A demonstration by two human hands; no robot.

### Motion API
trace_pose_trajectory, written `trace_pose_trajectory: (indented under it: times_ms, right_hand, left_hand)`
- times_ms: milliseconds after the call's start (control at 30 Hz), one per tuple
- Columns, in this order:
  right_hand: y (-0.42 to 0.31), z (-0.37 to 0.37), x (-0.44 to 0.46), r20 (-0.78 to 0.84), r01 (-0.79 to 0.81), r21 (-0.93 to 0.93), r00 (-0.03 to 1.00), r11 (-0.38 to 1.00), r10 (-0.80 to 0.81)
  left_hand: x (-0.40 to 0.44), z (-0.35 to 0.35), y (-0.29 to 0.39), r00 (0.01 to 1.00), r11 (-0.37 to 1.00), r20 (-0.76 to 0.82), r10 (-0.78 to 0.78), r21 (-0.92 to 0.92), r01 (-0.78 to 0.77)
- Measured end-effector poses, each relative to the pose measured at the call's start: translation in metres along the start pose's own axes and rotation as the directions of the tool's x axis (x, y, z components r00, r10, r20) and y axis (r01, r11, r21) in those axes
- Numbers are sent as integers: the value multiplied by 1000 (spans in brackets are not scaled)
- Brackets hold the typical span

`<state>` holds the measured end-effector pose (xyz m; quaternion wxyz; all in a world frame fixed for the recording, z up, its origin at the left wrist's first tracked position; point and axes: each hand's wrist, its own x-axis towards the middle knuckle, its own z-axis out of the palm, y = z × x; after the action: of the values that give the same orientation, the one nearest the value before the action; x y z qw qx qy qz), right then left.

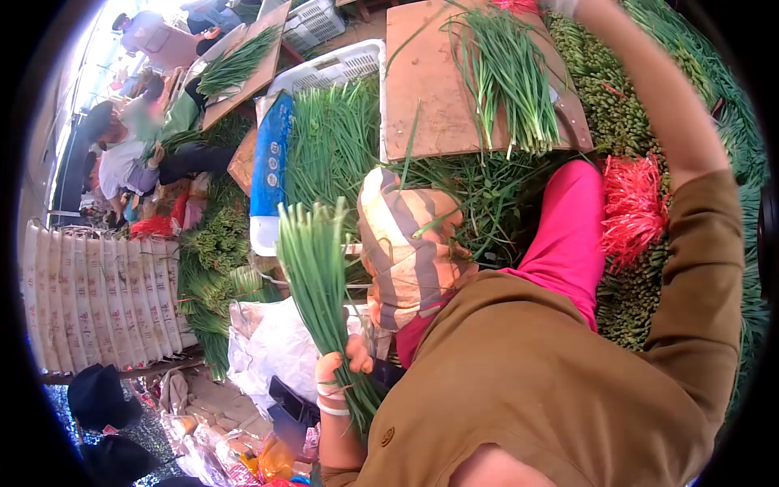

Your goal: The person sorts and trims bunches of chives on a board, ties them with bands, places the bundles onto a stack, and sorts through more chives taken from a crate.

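My left hand [345,369] is wrapped round a bunch of long green stalks [316,280], held upright with the pale cut ends at the top. At the top edge, my right hand [561,6] reaches past the wooden board [422,97], beside some red ties [517,5]; its fingers are cut off by the frame. On the board lies a loose pile of green stalks [515,81], with a knife [572,118] at its right, partly under the stalks. A white crate [383,97] full of green stalks stands left of the board.
Red strips [633,207] hang by my right knee, near stacked green bundles [641,304]. A blue and white box [276,154] leans in the crate. At the left are a co-worker [126,162], a slatted white panel [105,296] and more bundles [215,243]. A white sack [272,345] lies below.
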<state>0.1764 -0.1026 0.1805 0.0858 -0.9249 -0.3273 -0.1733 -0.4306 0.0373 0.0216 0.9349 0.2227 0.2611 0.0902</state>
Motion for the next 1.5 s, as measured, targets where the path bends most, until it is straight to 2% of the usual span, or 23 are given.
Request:
trace_pose_trajectory:
  times_ms: [33,67,100,167,267,333,500,533,633,700,733,833,900,967,1033,1100,1167,1233,1300,1367,1433,1467,1500]
  right_hand:
    - [26,57,-5,77,77,-122,995,990,-68]
    - [71,130,-20,272,343,-174,918,923,-290]
    - [46,122,-61,519,80,-188,854,979,30]
    - [42,144,-105,769,3,-247,609,969,194]
    - [35,121,-122,606,11,-138,792,990,76]
    - [24,109,-134,327,143,34,934,989,-146]
    - [-13,154,-150,494,550,61,708,833,-504]
    - [-22,157,-150,631,520,82,633,850,-448]
    - [-22,168,-148,697,753,-43,494,657,-520]
    - [-9,159,-147,392,753,70,582,654,-713]
    - [-6,154,-148,374,712,51,637,700,-674]
    - [-23,127,-166,-135,780,407,566,475,-814]
    - [-58,102,-211,359,590,541,483,600,-799]
    - [-94,54,-240,571,328,732,185,598,-800]
    - [-103,74,-250,317,354,830,335,431,-887]
    - [-103,117,-217,373,746,430,365,508,-853]
    - [-77,164,-197,266,835,154,480,528,-836]
    - [-67,191,-183,381,871,-94,480,483,-790]
    - [-64,203,-175,367,870,-11,463,494,-807]
    - [-65,198,-185,-30,857,163,499,489,-866]
    - [-95,167,-220,54,841,336,432,424,-900]
    - [-108,147,-244,259,719,534,362,445,-895]
    - [-122,109,-262,272,524,759,284,387,-919]
  left_hand:
    - [3,-7,-4,999,998,-14,33,-54,-33]
    - [8,-11,-5,998,999,55,12,-42,-9]
    - [12,-11,-8,997,998,57,43,-56,-40]
    - [20,-11,-13,993,991,55,107,-82,-102]
    - [27,2,-11,990,988,72,122,-108,-114]
    - [35,6,-7,980,990,171,103,-113,-84]
    - [48,4,1,976,993,186,110,-64,-100]
    - [50,4,1,979,994,173,105,-37,-100]
    - [51,26,4,980,988,129,152,20,-156]
    - [49,26,6,976,979,85,198,27,-201]
    - [49,24,8,974,975,62,219,29,-221]
    - [48,14,15,964,967,77,253,13,-254]
    - [48,17,20,964,968,100,248,1,-250]
    - [46,16,21,954,956,52,294,0,-294]
    - [46,17,23,951,955,92,294,17,-297]
    - [43,25,22,944,948,116,309,38,-315]
    - [40,30,21,939,939,105,327,78,-335]
    - [36,32,20,935,929,86,345,111,-353]
    - [35,32,18,928,918,63,368,134,-373]
    - [36,25,19,930,924,108,351,122,-363]
    - [33,20,20,934,929,115,337,120,-350]
    - [35,19,22,936,930,113,334,125,-347]
    - [36,19,23,937,931,111,330,129,-343]
